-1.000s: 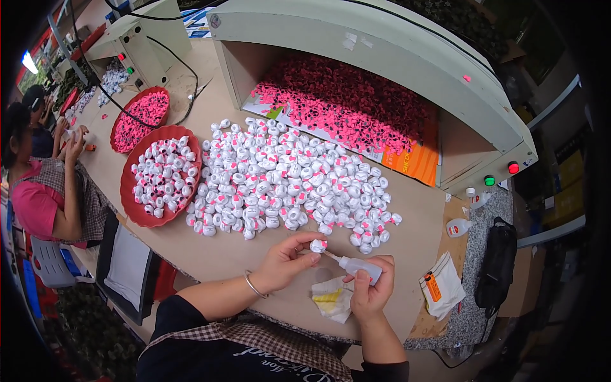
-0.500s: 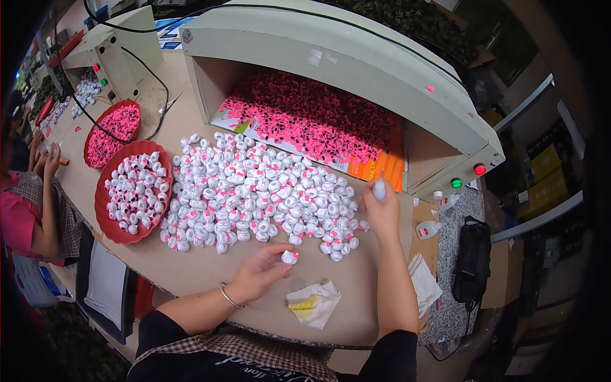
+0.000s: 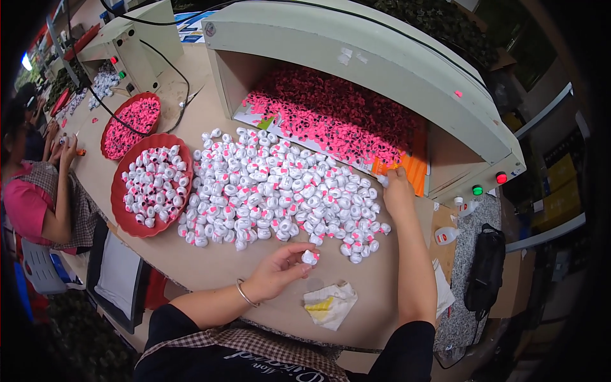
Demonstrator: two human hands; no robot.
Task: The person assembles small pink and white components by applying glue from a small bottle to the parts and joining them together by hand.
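Near the front of the table my left hand (image 3: 278,272) pinches a small white rounded piece (image 3: 310,257) with a pink bit on it. My right hand (image 3: 400,192) is at the front right edge of a heap of small pink pieces with dark spots (image 3: 337,114), its fingertips by the nearest ones. A small white squeeze bottle (image 3: 383,181) is held in that hand, mostly covered by the fingers. Whether the fingertips also grip a pink piece is too small to tell. Many similar white pieces (image 3: 273,184) with pink bits lie spread between my hands and the heap.
The heap lies inside a cream open-fronted machine (image 3: 356,48). Red trays (image 3: 137,226) of white and pink pieces stand left. A stained cloth (image 3: 332,305) lies in front. Small bottles (image 3: 447,235) and a black case (image 3: 485,270) are right. Another person (image 3: 44,204) works at far left.
My right hand has reached forward to the edge of the pink heap, the bottle tipping from upright to sideways. My left hand keeps its white piece. The whole view has shifted slightly.
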